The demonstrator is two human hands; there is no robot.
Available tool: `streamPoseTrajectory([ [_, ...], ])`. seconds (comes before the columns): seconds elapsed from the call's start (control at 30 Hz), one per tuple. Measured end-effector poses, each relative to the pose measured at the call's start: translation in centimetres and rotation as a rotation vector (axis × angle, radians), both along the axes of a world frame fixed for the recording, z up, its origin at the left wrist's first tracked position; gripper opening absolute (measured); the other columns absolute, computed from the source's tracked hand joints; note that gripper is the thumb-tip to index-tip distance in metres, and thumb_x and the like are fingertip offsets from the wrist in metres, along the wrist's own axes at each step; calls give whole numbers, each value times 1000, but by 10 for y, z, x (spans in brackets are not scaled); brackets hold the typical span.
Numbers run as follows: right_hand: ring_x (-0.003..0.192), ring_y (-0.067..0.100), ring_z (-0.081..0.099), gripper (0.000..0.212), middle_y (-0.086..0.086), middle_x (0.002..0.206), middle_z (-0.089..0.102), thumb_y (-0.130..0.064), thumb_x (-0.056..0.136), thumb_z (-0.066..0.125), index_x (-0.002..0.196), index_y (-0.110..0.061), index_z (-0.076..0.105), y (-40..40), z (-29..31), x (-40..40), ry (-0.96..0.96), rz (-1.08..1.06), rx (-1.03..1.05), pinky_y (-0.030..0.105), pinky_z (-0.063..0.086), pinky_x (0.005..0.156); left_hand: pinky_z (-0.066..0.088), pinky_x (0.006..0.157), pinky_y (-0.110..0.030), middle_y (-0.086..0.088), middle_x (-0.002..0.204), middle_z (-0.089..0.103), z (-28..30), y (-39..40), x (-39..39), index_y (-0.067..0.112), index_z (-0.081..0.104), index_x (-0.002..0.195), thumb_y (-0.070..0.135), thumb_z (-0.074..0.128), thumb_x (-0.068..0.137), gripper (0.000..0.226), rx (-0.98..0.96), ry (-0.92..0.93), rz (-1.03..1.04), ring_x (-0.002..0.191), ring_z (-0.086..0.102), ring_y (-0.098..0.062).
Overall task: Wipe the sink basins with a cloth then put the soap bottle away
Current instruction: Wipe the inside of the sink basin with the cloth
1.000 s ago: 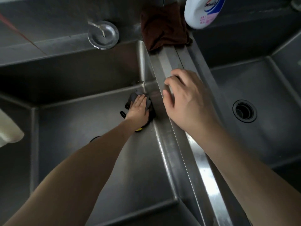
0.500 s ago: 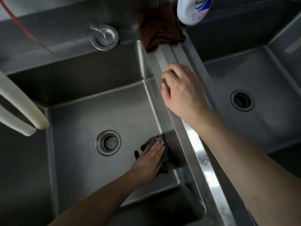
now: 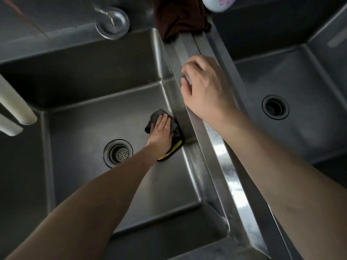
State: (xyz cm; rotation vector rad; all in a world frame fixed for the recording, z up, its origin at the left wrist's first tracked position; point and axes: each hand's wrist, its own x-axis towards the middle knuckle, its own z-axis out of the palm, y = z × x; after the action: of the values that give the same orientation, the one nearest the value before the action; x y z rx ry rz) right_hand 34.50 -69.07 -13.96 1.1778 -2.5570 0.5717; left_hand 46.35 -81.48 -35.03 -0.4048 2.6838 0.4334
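Note:
My left hand (image 3: 159,131) lies flat with straight fingers on a dark grey cloth with a yellow edge (image 3: 173,147), pressing it onto the floor of the left basin (image 3: 90,128) against the right wall. My right hand (image 3: 204,87) rests on the steel divider (image 3: 225,160) between the two basins, fingers bent over its ridge, holding nothing. The white soap bottle (image 3: 218,3) stands at the top edge behind the divider, mostly cut off. The right basin (image 3: 309,139) holds only its drain.
A strainer drain (image 3: 118,152) sits in the left basin floor. A round metal plug lid (image 3: 112,22) lies on the back ledge. A dark brown cloth (image 3: 178,17) is draped over the divider's far end. Two pale tubes (image 3: 16,107) jut in at left.
My left hand slid the cloth from the far right corner of the left basin toward me, then back away along the right wall. My right hand stayed on the divider.

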Motion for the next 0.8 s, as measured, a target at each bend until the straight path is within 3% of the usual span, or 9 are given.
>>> streamPoseTrajectory([
  [0.3,102,29,62,18,10,105,65,-10,91,51,94,-5,68,3,6,9,78,-9,-54,37,51,91,4,127,-49,-4,170,-10,10,71,92,10,0,161,43,40,105,76,152,-38,-168,156,-11,-22],
  [0.53,108,32,62,15,13,110,65,0,86,55,94,-4,68,18,9,46,83,-9,-91,37,47,98,1,125,-51,-6,170,-11,11,72,149,22,15,161,42,41,105,65,177,-84,-624,156,-12,-23],
  [0.67,117,33,61,18,16,118,65,-2,91,55,101,-2,70,26,8,66,62,18,-67,41,47,105,11,124,-50,-9,170,0,12,53,158,22,23,159,38,44,105,61,107,-45,-810,157,-2,-27],
  [0.8,117,34,60,19,17,119,65,-2,92,54,102,-1,70,30,7,80,40,39,-53,39,45,107,34,117,-48,-12,165,28,9,20,179,22,42,151,43,57,96,61,44,72,-873,152,28,-30],
])
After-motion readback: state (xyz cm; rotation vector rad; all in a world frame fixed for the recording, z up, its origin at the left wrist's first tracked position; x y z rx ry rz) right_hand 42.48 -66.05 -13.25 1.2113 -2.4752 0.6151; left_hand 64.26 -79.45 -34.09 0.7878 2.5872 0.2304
